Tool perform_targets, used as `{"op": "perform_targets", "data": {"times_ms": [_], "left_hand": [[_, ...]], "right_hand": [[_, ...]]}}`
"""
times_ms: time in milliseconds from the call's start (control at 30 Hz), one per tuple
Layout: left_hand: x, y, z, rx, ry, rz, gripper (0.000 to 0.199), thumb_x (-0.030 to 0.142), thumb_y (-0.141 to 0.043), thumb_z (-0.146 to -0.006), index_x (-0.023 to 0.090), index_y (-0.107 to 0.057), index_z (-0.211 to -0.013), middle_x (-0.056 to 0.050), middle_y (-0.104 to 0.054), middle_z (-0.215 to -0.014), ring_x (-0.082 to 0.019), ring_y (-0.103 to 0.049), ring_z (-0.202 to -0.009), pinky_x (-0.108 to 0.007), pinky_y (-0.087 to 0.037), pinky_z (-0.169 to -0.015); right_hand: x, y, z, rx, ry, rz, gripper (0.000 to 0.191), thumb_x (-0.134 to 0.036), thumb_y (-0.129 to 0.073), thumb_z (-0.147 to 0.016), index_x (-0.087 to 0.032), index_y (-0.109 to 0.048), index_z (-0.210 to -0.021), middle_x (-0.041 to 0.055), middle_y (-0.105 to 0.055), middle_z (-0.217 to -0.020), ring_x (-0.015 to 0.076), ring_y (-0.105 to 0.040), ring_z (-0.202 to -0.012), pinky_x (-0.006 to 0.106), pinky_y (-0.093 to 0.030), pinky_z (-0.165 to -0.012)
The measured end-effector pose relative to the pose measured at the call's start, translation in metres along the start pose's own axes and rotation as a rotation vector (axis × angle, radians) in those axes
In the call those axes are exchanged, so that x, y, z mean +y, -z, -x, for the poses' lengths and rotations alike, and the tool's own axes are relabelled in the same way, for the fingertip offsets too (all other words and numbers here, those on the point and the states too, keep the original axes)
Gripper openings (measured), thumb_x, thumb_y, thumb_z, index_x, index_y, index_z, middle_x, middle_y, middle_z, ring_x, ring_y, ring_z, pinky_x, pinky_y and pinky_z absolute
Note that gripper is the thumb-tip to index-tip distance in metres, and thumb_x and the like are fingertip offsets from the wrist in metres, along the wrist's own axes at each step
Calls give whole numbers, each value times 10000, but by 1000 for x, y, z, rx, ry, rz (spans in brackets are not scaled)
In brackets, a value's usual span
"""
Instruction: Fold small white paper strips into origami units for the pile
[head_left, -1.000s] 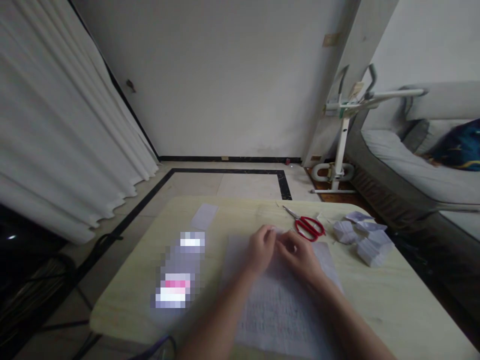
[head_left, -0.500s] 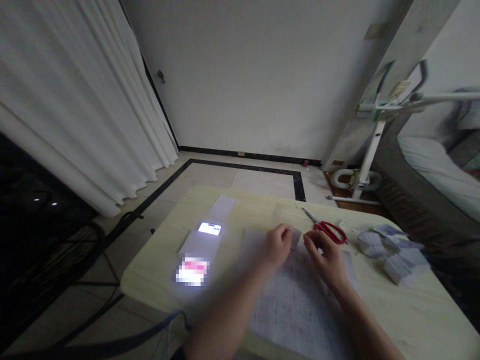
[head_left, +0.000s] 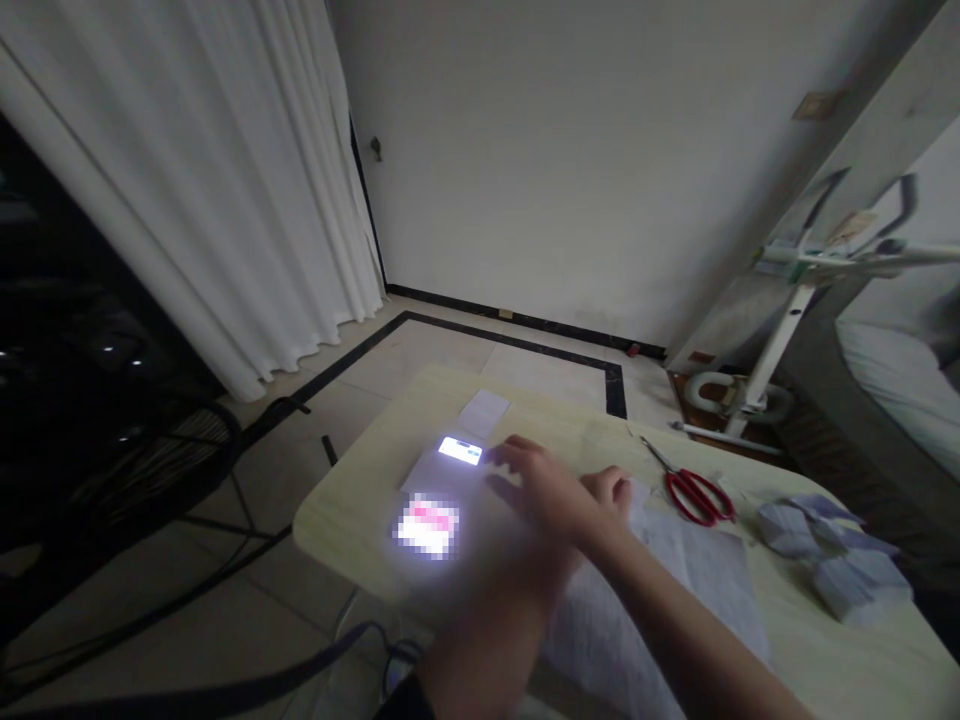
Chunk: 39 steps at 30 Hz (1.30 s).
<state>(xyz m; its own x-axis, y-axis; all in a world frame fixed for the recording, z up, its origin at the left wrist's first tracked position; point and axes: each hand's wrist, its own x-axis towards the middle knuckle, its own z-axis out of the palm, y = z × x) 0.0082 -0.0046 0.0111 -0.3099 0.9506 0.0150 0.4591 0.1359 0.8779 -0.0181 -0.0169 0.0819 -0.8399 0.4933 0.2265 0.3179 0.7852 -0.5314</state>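
Observation:
My right hand (head_left: 529, 478) crosses over my left forearm, its blurred fingers stretched apart beside the lit phone screen (head_left: 460, 452). A pale card-like piece (head_left: 426, 474) lies between that screen and a bright pixelated patch (head_left: 427, 525). My left hand (head_left: 609, 488) is closed on a small piece of paper (head_left: 639, 492), of which a corner shows. Under my arms a large thin greyish-white sheet (head_left: 697, 560) is spread out, partly hidden. Another pale rectangular piece (head_left: 484, 412) lies beyond the phone.
Red-handled scissors (head_left: 699, 495) lie right of my hands. Several bundles of folded pale paper (head_left: 862, 580) sit at the right of the wooden table (head_left: 337, 510). A white exercise machine (head_left: 780, 340) stands behind, and a white curtain (head_left: 247, 200) hangs at left.
My right hand has moved left across my left arm towards the phone. My left hand stays over the sheet with the small paper. The view has turned slightly left.

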Motion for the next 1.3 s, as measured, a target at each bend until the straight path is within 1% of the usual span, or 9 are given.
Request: {"op": "perform_targets", "data": {"times_ms": [167,333,533,800,900,1033,1167,1233,1300], "left_hand": [[-15,-3,-4,-91,-183,15,262,260,-453,-844,215,-674,-978,-67,-718,-845,-179,-651,-770,-230,-475,-662],[-25,-14,-8,-101,-215,10,309,309,-411,-867,220,-649,-1042,-76,-717,-904,-191,-648,-826,-248,-478,-691],[-24,-15,-8,-117,-210,22,315,303,-404,-864,208,-653,-1031,-81,-715,-912,-193,-643,-815,-258,-475,-690],[-30,-21,-10,-116,-241,40,318,336,-427,-850,205,-657,-1025,-83,-714,-886,-198,-636,-810,-261,-476,-684],[-33,-25,-11,-114,-235,30,314,336,-425,-851,217,-654,-1029,-82,-715,-895,-200,-636,-811,-264,-476,-686],[-33,-25,-11,-128,-243,32,323,330,-409,-858,226,-640,-1058,-78,-713,-908,-205,-637,-826,-272,-478,-696],[-31,-19,-9,-141,-239,57,309,312,-416,-859,218,-644,-1045,-91,-708,-904,-218,-636,-821,-287,-473,-688],[-30,-16,-8,-138,-237,126,279,303,-439,-853,206,-668,-979,-97,-702,-844,-222,-632,-778,-291,-462,-672],[-29,-15,-8,-129,-192,243,227,301,-492,-831,198,-691,-871,-91,-683,-747,-218,-621,-720,-292,-448,-658]], "right_hand": [[-29,-52,-74,-333,313,248,259,-232,-535,-847,-265,-638,-1082,86,-571,-1088,212,-528,-981,356,-422,-829],[-40,-82,-100,-497,371,379,239,-226,-556,-828,-281,-656,-1038,89,-560,-1144,250,-473,-1083,397,-405,-851],[-40,-84,-103,-531,388,393,170,-185,-569,-814,-229,-682,-932,99,-562,-1166,263,-458,-1109,426,-375,-894],[-36,-74,-110,-561,383,381,283,-212,-556,-831,-296,-638,-1089,94,-492,-1299,276,-388,-1219,457,-329,-945],[-33,-79,-111,-597,389,420,237,-219,-580,-817,-298,-672,-1021,80,-534,-1256,289,-383,-1223,462,-324,-945],[-33,-84,-115,-569,396,383,163,-229,-570,-827,-274,-695,-923,64,-576,-1189,262,-422,-1181,436,-330,-937],[-28,-68,-107,-454,377,267,189,-249,-581,-818,-266,-662,-987,78,-546,-1221,263,-424,-1175,426,-341,-920],[-16,-53,-95,-309,260,181,209,-224,-562,-825,-238,-630,-1022,79,-594,-1120,223,-502,-1071,371,-375,-879],[3,-40,-78,-203,19,124,202,-231,-538,-832,-177,-601,-1016,94,-627,-999,179,-574,-879,298,-424,-750]]}}
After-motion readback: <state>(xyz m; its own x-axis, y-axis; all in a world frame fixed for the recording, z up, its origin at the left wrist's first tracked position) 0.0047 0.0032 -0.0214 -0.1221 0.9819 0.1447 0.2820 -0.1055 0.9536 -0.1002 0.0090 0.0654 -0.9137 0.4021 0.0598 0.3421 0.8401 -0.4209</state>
